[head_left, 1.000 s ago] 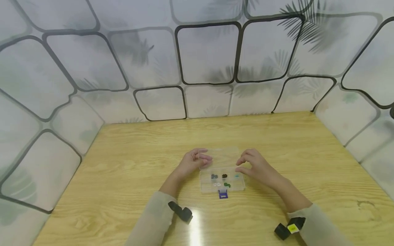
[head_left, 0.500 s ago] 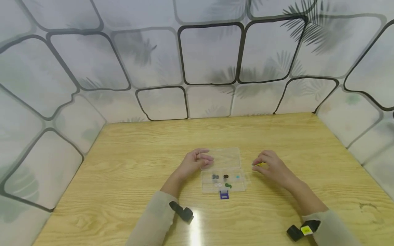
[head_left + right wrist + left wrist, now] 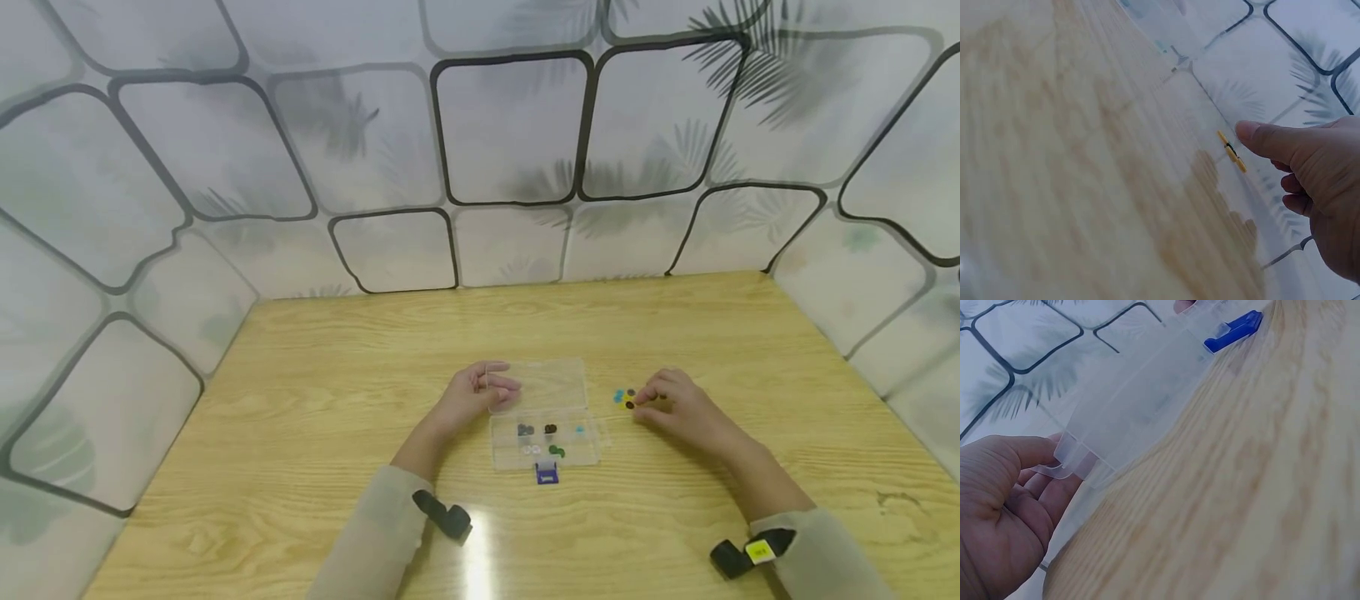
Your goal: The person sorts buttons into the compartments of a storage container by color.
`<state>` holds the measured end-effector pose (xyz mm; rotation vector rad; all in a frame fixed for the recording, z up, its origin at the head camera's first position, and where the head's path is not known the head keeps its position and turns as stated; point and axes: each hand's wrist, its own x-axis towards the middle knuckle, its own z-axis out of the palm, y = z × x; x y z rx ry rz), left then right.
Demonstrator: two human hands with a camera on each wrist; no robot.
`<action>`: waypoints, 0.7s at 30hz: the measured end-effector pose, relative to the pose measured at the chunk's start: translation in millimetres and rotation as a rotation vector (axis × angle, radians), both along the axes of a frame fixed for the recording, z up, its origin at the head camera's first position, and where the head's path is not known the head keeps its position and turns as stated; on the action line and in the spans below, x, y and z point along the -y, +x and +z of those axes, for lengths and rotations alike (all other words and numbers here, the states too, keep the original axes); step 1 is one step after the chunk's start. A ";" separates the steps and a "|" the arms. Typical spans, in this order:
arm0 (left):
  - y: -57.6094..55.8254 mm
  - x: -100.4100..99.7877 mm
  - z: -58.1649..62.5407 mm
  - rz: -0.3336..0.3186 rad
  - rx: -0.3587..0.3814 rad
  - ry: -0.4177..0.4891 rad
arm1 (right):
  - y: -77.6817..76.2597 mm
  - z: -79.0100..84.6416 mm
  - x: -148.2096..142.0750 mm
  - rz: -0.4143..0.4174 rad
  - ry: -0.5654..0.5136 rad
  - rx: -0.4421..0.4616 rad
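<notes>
A clear plastic compartment box point(image 3: 506, 454) lies on the table with its lid point(image 3: 551, 385) folded back. Small round pieces, some grey, dark, white, green and blue, sit in its compartments. At the lid's left side, my left hand point(image 3: 468, 400) holds the edge between thumb and fingers; the left wrist view shows the thumb point(image 3: 1038, 452) on the plastic. Right of the box, my right hand point(image 3: 682, 412) is beside a small group of blue, yellow and dark round pieces point(image 3: 628, 398), its thumb and fingers bent and apart. Yellow pieces point(image 3: 1232, 152) show near the thumb in the right wrist view.
A blue latch point(image 3: 547, 473) sticks out from the box's front side. Wood-grained table point(image 3: 300, 400) extends around the box, with a patterned wall covering point(image 3: 510, 133) behind and at both sides. Black wrist cameras point(image 3: 453, 522) sit on both sleeves.
My right hand has moved from the box's right side to the right, uncovering the blue, yellow and dark pieces on the table. The left hand stays at the lid.
</notes>
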<state>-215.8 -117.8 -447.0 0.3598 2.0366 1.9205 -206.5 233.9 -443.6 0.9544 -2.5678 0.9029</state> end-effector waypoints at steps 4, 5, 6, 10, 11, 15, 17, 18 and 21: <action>-0.2 0.0 0.7 -0.002 -0.003 0.000 | 0.5 -1.6 -2.0 -0.012 0.013 0.046; -0.3 -0.1 0.8 -0.002 -0.003 0.000 | 0.4 -2.2 -2.0 -0.007 0.013 0.039; -0.4 -0.1 0.9 -0.001 -0.003 0.000 | 0.1 -2.9 -2.1 -0.004 0.013 0.027; -0.5 -0.7 0.2 0.004 0.005 -0.003 | -1.4 -7.5 -3.8 0.018 0.018 -0.041; -0.5 -0.8 0.2 0.004 0.006 -0.004 | -1.9 -8.4 -4.2 0.024 0.018 -0.057; -0.3 -1.5 0.9 0.003 0.010 -0.002 | -4.2 -11.2 -5.8 0.038 0.023 -0.121; 0.2 -1.7 1.8 0.003 0.009 0.001 | -5.1 -12.1 -5.9 0.042 0.023 -0.138; 0.3 -1.7 2.3 0.003 0.008 0.002 | -5.4 -12.7 -6.0 0.041 0.022 -0.143; 0.9 -1.9 3.6 0.004 0.011 0.000 | -5.6 -14.3 -6.2 0.030 0.015 -0.139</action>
